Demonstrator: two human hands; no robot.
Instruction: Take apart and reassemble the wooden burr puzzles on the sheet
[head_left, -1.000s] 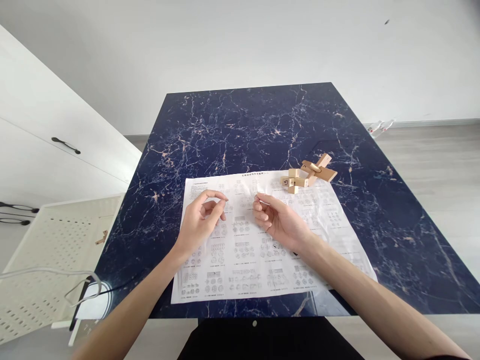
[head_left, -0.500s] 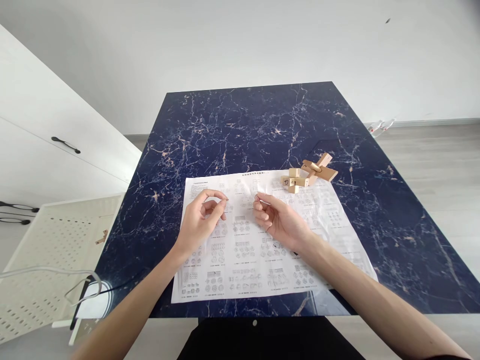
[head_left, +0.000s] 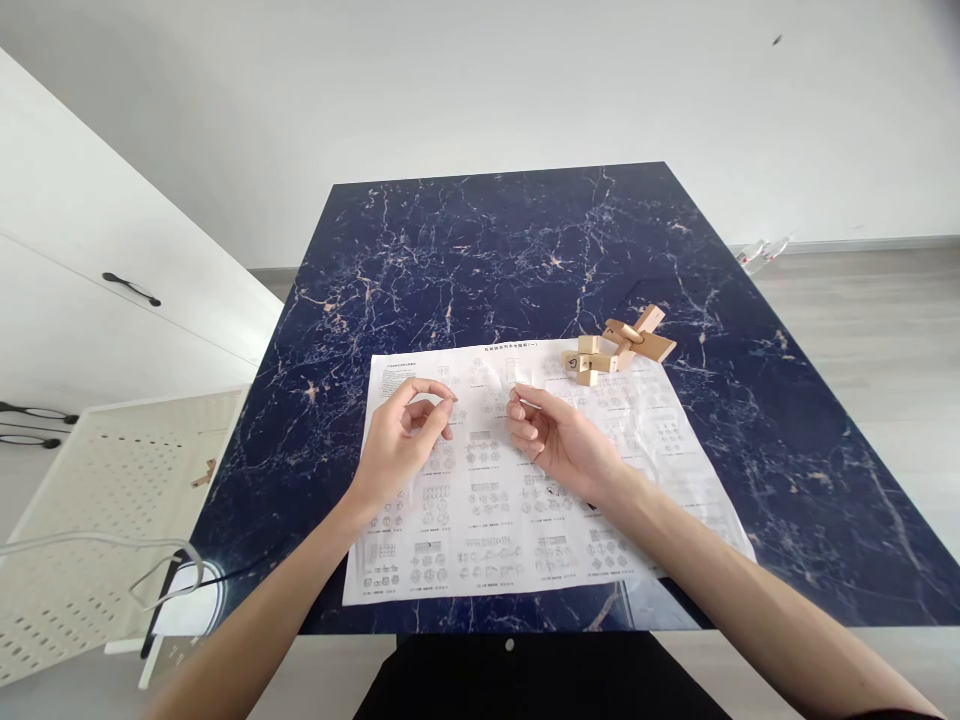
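Observation:
My left hand [head_left: 405,430] is held over the left part of a printed paper sheet [head_left: 450,555], thumb and forefinger brought together in a ring. Nothing shows in that ring. Opposite it, over the middle of the sheet, my right hand [head_left: 559,435] has its thumb against the forefinger and the other fingers curled in. No object shows in it either. A gap separates the two hands. Beyond my right hand, a wooden block puzzle [head_left: 589,362] of crossed bars rests on the sheet's top edge. Several wooden puzzle pieces [head_left: 637,338] lie against it.
The dark blue marbled table [head_left: 480,260] extends to a white wall. At the left stand a white cabinet [head_left: 90,200] and a perforated cream board [head_left: 90,520] with a small wooden piece [head_left: 203,474]. A white round device [head_left: 191,600] with a cable sits by the table's left edge.

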